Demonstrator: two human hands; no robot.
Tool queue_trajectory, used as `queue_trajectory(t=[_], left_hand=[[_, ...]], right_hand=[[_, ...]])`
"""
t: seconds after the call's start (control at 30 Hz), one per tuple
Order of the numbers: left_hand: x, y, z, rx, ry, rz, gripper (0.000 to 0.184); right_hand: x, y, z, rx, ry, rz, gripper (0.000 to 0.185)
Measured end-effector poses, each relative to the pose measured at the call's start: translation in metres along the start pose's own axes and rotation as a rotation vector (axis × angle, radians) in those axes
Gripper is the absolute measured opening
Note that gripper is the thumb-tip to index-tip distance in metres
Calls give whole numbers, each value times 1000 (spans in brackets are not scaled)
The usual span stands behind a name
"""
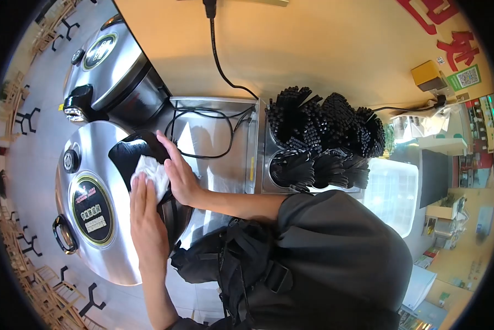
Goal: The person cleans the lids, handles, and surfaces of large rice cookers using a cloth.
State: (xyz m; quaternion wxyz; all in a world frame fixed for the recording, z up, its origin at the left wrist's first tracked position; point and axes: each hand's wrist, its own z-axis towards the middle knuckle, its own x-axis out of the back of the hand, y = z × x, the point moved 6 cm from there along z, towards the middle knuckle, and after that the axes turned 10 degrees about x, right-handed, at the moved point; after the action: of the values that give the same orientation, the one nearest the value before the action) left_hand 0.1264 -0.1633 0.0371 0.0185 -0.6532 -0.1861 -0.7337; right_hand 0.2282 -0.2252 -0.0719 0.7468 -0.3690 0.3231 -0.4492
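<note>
A large stainless rice cooker point(115, 258) with a round dark label point(91, 212) on its lid stands before me. My left hand point(149, 234) lies over a crumpled white tissue point(154, 171), its fingers pressing the tissue onto the cooker's glossy black edge piece point(132, 153). Beside it, my right hand point(182, 177) has its fingers stretched out and rests against the far side of that black piece. The right thumb's contact with the tissue is hard to make out. A round black knob point(71, 161) and a black handle point(65, 235) sit on the lid.
A second cooker point(115, 66) stands alongside. Beyond my right arm, a metal tray point(217, 135) holds a coiled black cord point(230, 137). Bundles of black utensils point(324, 126) fill metal holders near a translucent bin point(392, 192). A plugged cable point(217, 52) runs down the wall.
</note>
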Motion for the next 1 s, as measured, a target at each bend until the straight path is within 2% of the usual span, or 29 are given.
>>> queue_trajectory(t=[0.07,0.13,0.23,0.33,0.4,0.47,0.57,0.7,0.83,1.0], left_hand=[[12,-1,26,47,85,-17,47],[-4,-28,63,-11,190,6,47],[-18,-32,106,1,280,-2,44],[-26,-25,108,20,339,86,43],[-25,-18,92,25,284,23,46],[-24,2,60,-70,280,21,47],[-19,22,15,-76,175,-24,45],[-6,12,-14,-49,118,-57,42],[-3,-7,8,-6,145,-96,44],[-8,-40,81,13,325,-3,44]], right_hand=[[-1,-1,0,9,22,8,52],[-2,3,-1,14,10,6,52],[-2,2,0,2,-13,29,54],[-2,2,0,-42,-25,-2,59],[-2,1,1,-30,-23,7,59],[-2,14,-7,-60,-34,39,55],[-4,17,-5,-113,14,237,53],[0,-4,3,-23,-49,-7,55],[-2,1,2,-2,-28,9,56],[-2,1,1,-26,-31,10,57]])
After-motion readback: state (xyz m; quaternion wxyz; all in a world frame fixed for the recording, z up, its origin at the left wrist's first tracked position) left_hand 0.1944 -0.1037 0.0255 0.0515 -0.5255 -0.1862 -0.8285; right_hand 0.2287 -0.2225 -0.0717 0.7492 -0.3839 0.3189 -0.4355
